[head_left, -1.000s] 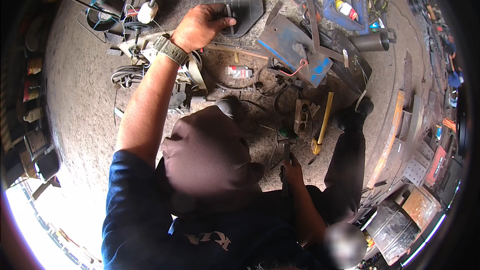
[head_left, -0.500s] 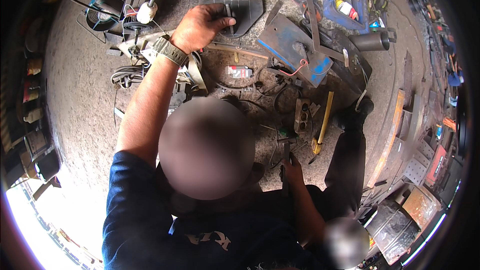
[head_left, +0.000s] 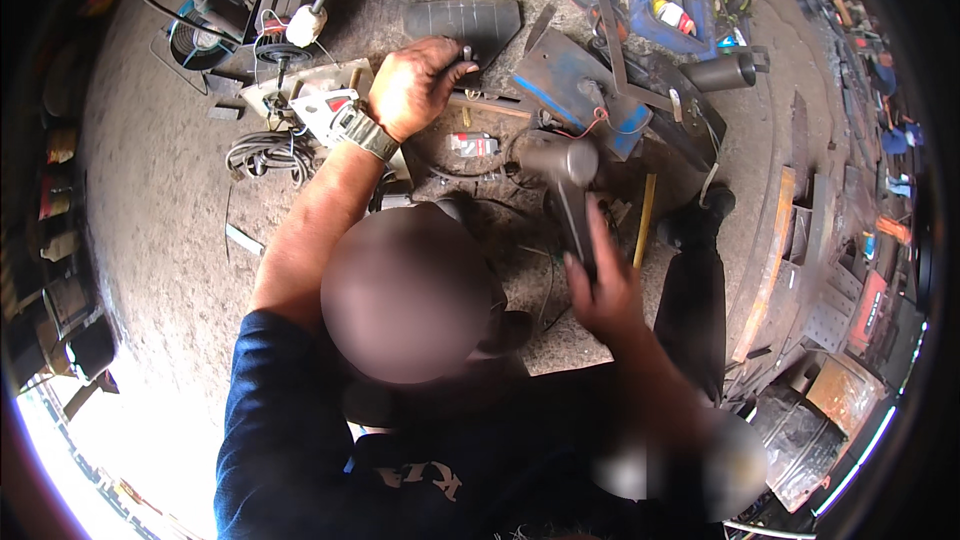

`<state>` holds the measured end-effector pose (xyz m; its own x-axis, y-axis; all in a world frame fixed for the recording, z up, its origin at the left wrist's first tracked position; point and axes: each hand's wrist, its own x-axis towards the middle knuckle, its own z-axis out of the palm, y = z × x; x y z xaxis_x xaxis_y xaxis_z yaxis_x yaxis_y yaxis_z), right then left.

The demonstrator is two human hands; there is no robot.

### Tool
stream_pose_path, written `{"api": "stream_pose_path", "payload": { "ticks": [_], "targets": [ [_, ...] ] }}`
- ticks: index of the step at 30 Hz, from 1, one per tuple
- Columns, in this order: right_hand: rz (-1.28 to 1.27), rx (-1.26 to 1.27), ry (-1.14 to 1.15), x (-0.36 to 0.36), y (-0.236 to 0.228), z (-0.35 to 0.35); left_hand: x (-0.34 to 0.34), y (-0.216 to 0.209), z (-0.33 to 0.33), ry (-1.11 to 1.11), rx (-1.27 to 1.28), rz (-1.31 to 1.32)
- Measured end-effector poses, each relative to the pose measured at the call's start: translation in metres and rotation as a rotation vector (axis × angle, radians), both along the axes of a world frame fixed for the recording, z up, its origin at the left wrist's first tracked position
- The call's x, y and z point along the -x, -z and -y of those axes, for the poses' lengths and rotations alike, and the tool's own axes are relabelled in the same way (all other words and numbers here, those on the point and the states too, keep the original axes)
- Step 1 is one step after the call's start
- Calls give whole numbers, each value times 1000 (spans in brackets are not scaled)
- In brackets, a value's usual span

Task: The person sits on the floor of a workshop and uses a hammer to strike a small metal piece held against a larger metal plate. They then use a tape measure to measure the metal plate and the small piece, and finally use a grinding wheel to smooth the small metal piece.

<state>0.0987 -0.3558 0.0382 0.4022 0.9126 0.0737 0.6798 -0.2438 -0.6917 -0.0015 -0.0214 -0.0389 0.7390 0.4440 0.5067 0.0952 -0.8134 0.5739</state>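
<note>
My left hand [head_left: 415, 90], with a watch on its wrist, is closed round a short metal rod like a punch [head_left: 467, 53]. It holds the rod at the near edge of a dark metal plate [head_left: 480, 20] marked with thin pale lines. Whether the rod's lower end touches the plate is hidden by the fingers. My right hand [head_left: 610, 290] grips the dark handle of a hammer [head_left: 575, 165]. Its blurred head hangs in the air to the right of the left hand and nearer, apart from rod and plate.
A blue-marked steel piece [head_left: 580, 90] lies right of the plate, by a blue tool crate [head_left: 690, 40] and a dark pipe [head_left: 720, 73]. Left stand a motor-like machine [head_left: 290, 15] and coiled cable [head_left: 270, 155]. A small red-and-white packet [head_left: 474, 144] and a yellow bar [head_left: 646, 220] lie nearer.
My right hand has come up and forward from low near the leg, bringing the hammer into plain sight. My left hand has shifted slightly nearer and right; the rod shows less of its length.
</note>
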Motion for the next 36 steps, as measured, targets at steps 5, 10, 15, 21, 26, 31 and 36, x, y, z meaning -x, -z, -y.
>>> {"api": "stream_pose_path", "payload": {
  "ticks": [5,10,15,21,26,31,36],
  "targets": [
    [243,-117,-107,-24,-37,-94,-2,-3,-1,53,15,-22],
    [80,15,-139,-33,-71,-117,0,2,1,41,27,54],
    [325,-512,-147,-29,-75,-127,-3,6,2,39,2,104],
    [113,63,-79,-39,-41,-96,0,-2,0,32,93,-6],
    [-179,143,-44,-15,-17,-8,20,-21,24,-173,169,110],
    [-858,629,338,19,77,107,108,60,87,-204,461,-104],
    [-1193,877,790,45,126,135,149,121,131,-416,927,-244]
  ]
}}
